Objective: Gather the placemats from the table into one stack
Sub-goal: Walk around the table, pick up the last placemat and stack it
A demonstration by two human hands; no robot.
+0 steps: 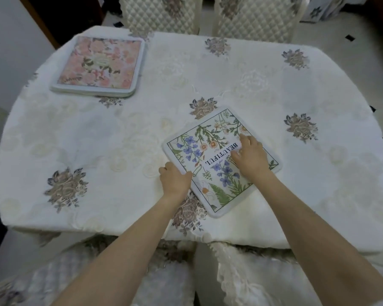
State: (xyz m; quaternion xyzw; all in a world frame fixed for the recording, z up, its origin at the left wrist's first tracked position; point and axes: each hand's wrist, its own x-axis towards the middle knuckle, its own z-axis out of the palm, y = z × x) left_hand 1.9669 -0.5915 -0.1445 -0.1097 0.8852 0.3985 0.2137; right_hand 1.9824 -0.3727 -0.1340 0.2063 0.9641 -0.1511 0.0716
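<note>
Pink stack: pink floral placemat (98,65) lies at the far left corner of the table (53,133), square to that corner; its near edge shows several layered rims, so I judge it already tops a pile, though the count cannot be read.
Left hand: left hand (175,181) sits at the near-left edge of the botanical placemat (208,155), fingers curled at the rim and thumb on top; it looks like a pinch on the border, but what the fingers do underneath is hidden.
Botanical mat: lies flat near the table's near edge, right of centre, turned askew to that edge, well apart from the pink stack; it is printed with blue and orange flowers and the word BEAUTIFUL.
Right hand: right hand (249,156) rests on top of the botanical placemat, fingers loosely spread and pressing the printed face, holding nothing.
Handling: padded white border and rounded corners suggest a light, soft, flexible mat that would droop if lifted by one corner; nothing fragile.
Surface: embroidered tablecloth (230,69) looks textured, so sliding may drag or ruck the cloth; lifting seems safer.
Where to hold: two opposite edges, thumbs on top, fingers under, to keep it level on the way to the far left corner.
</note>
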